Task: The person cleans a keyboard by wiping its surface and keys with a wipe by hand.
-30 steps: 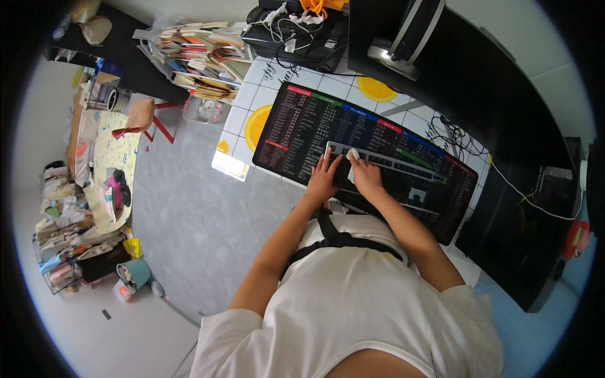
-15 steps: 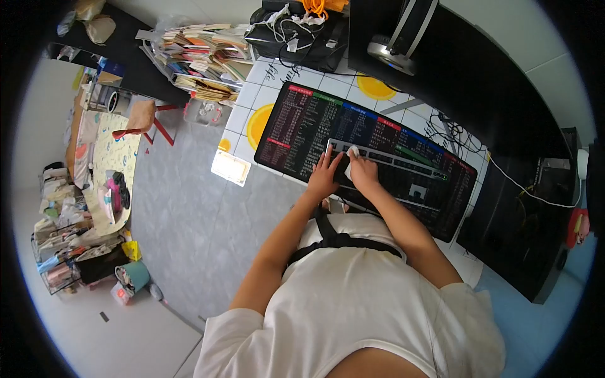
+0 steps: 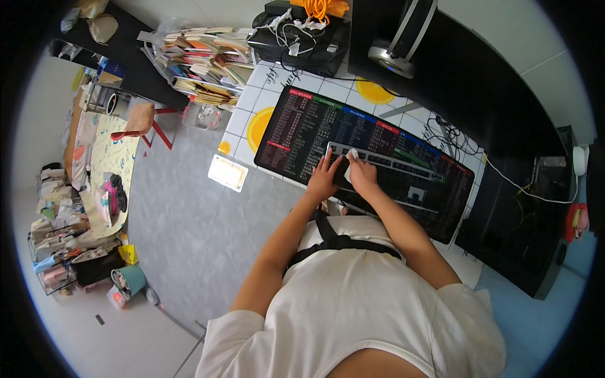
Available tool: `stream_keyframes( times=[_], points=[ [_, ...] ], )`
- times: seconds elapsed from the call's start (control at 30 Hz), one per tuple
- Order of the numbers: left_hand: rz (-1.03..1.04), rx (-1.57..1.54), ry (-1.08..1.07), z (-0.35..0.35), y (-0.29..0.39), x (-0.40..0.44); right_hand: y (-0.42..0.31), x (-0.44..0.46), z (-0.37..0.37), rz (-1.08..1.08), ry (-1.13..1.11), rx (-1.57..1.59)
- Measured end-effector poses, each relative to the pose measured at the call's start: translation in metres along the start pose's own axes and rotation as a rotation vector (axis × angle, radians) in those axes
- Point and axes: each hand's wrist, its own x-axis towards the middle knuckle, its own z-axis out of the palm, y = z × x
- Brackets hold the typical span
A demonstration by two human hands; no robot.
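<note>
A black keyboard with a light frame [image 3: 403,165] lies aslant on a large dark mat [image 3: 302,120] printed with rows of text. My left hand [image 3: 322,181] rests on the keyboard's left end, its fingers spread and nothing held. Just right of it, my right hand [image 3: 363,176] pinches a white tissue or cloth [image 3: 353,154] against the keys near the top edge. Part of the white piece hangs beside the fingers. The keys beneath both hands are hidden.
A wide black monitor [image 3: 479,82] stands behind the mat, with headphones [image 3: 391,57] at its top. Loose black cables [image 3: 444,132] lie on the tiled tabletop [image 3: 246,101]. A black printer-like box [image 3: 302,47] and stacked papers [image 3: 208,57] are at the back left; a black computer case [image 3: 517,220] is right.
My right hand has shifted only slightly on the keyboard with the white piece in its fingers. My left hand has stayed in place.
</note>
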Motion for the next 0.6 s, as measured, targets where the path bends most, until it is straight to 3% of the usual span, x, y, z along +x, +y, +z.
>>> stream_keyframes(
  times=[0.17,0.23,0.27,0.4,0.5,0.6],
  points=[
    [0.034,0.003,0.008,-0.001,0.0,0.001,0.005,0.001,0.002,0.021,-0.074,0.009],
    [0.035,0.016,0.017,0.003,-0.003,-0.001,0.003,-0.007,-0.003,-0.014,0.013,-0.003],
    [0.039,0.024,0.03,0.006,-0.004,0.003,0.006,-0.005,-0.008,-0.015,-0.139,-0.065],
    [0.041,0.003,-0.006,-0.002,0.0,0.001,0.009,0.007,-0.008,0.063,-0.158,-0.044],
    [0.046,0.012,0.014,0.001,-0.002,0.0,0.001,-0.001,0.002,0.106,-0.004,-0.017],
    [0.034,0.003,-0.004,0.002,-0.003,0.001,0.004,0.0,0.007,0.052,-0.036,-0.021]
  ],
)
